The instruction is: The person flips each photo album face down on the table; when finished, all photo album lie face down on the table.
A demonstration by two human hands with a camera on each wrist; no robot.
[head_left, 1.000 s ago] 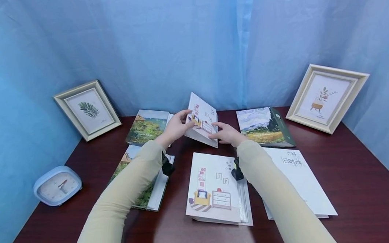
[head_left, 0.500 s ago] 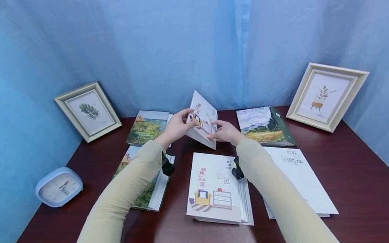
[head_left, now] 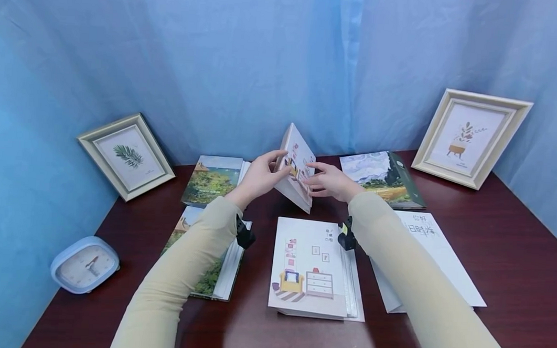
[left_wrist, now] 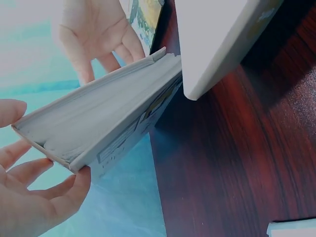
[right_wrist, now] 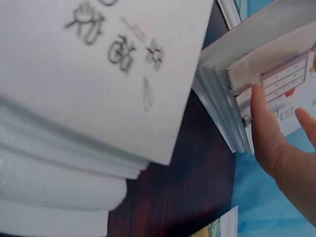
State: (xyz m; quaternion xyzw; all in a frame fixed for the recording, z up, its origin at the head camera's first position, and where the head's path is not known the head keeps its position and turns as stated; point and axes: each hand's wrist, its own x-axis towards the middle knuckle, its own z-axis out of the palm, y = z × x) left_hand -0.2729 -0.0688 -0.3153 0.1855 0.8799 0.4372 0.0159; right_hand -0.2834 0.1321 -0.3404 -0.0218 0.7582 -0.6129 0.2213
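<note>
A white photo album [head_left: 300,151] with a yellow armchair and drawers on its cover stands tilted on the table's far side. My left hand [head_left: 263,174] grips its left edge; in the left wrist view that hand's fingers [left_wrist: 74,190] wrap the spine, with the thumb on the other side. Beside the cover is my right hand [head_left: 332,182], its fingers spread and fairly straight. In the right wrist view its thumb [right_wrist: 261,113] lies over the drawers picture, whether touching I cannot tell. A matching white album [head_left: 301,280] lies flat nearer to me.
Two landscape-covered albums, one far [head_left: 214,178] and one near [head_left: 206,283], lie left. On the right are a green-spined painted album [head_left: 378,174] and a white album [head_left: 444,261]. Two picture frames, left [head_left: 127,155] and right [head_left: 471,139], lean by the curtain. A blue clock [head_left: 84,265] stands left.
The held album has been raised more upright and turned more edge-on, shifting slightly right. My left hand moved with it. The right hand's fingers have spread and moved a little right.
</note>
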